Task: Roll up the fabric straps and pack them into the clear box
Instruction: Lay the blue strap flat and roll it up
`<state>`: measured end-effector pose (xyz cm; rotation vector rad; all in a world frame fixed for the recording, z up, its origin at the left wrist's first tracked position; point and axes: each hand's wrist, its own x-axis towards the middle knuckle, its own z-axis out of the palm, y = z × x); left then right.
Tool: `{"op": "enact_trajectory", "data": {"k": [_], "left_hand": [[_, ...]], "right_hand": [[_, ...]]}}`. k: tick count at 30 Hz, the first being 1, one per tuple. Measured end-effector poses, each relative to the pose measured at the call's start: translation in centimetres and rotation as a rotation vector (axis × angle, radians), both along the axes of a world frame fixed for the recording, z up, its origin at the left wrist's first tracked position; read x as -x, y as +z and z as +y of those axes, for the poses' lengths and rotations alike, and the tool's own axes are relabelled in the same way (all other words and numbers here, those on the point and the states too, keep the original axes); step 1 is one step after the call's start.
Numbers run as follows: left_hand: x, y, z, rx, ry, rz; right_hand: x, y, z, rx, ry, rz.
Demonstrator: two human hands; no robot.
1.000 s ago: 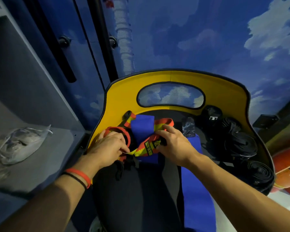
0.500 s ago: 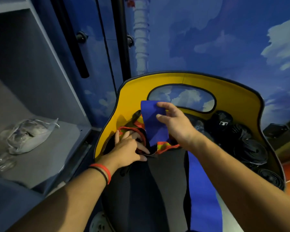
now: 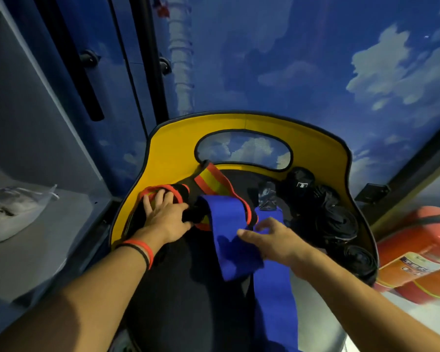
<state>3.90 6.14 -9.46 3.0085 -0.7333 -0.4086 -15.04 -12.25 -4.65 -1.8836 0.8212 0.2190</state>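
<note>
Pinching blue strap, right hand sits near black rolls; left hand flat on striped strap

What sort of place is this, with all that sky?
Hard to say for sure: probably a storage corner of an indoor play venue. The wall is painted with sky and clouds, a grey shelf stands left, a red fire extinguisher lies right.
</note>
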Motion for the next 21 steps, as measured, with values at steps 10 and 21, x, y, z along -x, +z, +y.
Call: {"op": "enact_trajectory", "data": {"k": [10,21], "left_hand": [[2.8,5.0,-1.1,0.151,0.213,0.069],[5.9,4.6,-1.7,0.711,0.586,0.882]], "right_hand": [[-2.0,-2.1,0.3,0.336,0.247,-0.013],[-2.8,-3.6,1.4,0.053,0.177,-0.240]]}}
